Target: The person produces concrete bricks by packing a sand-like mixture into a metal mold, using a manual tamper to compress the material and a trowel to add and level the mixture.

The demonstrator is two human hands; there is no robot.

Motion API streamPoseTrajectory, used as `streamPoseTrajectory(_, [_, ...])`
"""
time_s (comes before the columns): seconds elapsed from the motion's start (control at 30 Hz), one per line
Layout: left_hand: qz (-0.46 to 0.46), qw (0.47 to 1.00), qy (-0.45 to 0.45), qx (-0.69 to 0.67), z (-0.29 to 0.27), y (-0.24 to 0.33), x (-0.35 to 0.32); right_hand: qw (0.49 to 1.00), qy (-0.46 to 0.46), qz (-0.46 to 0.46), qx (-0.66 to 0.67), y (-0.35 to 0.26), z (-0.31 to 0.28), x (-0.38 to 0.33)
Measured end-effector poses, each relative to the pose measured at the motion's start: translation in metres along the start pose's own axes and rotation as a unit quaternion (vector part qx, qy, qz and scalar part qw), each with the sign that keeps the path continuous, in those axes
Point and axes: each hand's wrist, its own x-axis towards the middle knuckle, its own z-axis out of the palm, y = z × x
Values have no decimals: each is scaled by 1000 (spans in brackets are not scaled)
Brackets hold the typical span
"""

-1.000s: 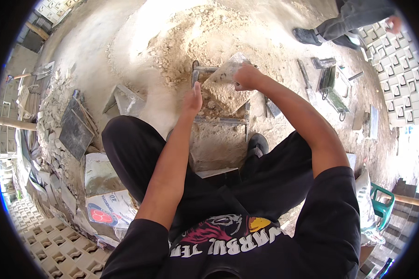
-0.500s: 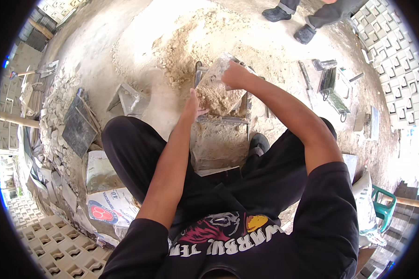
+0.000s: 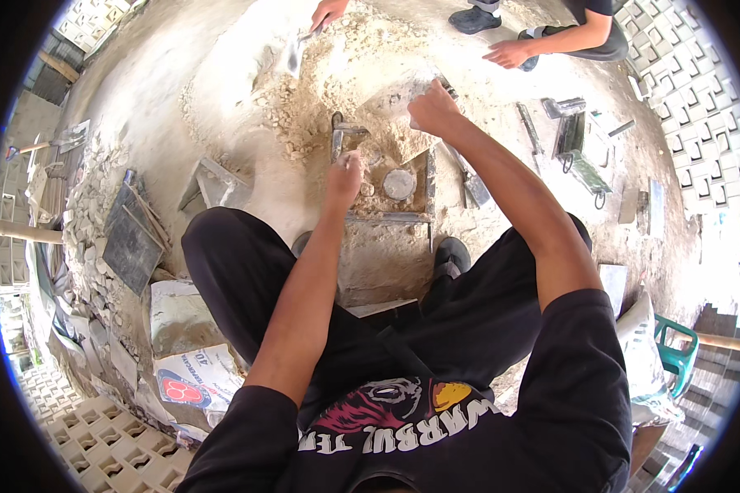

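The right hand [image 3: 433, 107] clamps what seems a flat plate [image 3: 399, 92] tilted above the square mould [image 3: 386, 185], the left hand [image 3: 344, 174] curls on the mould's left wall, so a slip could dump sandy mix outside it.

Pale beige sand [image 3: 337, 74] everywhere, grey metal mould [image 3: 386, 185] with a light grey disc [image 3: 399, 183] inside, black trousers [image 3: 238, 279], black shirt [image 3: 469, 435] with pink-and-yellow print, green chair [image 3: 674, 353], white patterned blocks [image 3: 99, 448].

Metal mould [image 3: 386, 191] before sand heap [image 3: 345, 74]
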Motion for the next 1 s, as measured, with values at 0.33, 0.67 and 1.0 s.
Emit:
streamPoseTrajectory(0.33, [-169, 934, -210, -232, 27, -29, 16, 994, 100, -29, -31, -16, -1, -14])
streamPoseTrajectory(0.67, [125, 972, 2, 199, -2, -29, 10, 985, 154, 33, -65, -23, 1, -38])
streamPoseTrajectory(1.0, [135, 951, 10, 279, 37, -43, -3, 797, -41, 410, 442, 14, 15, -88])
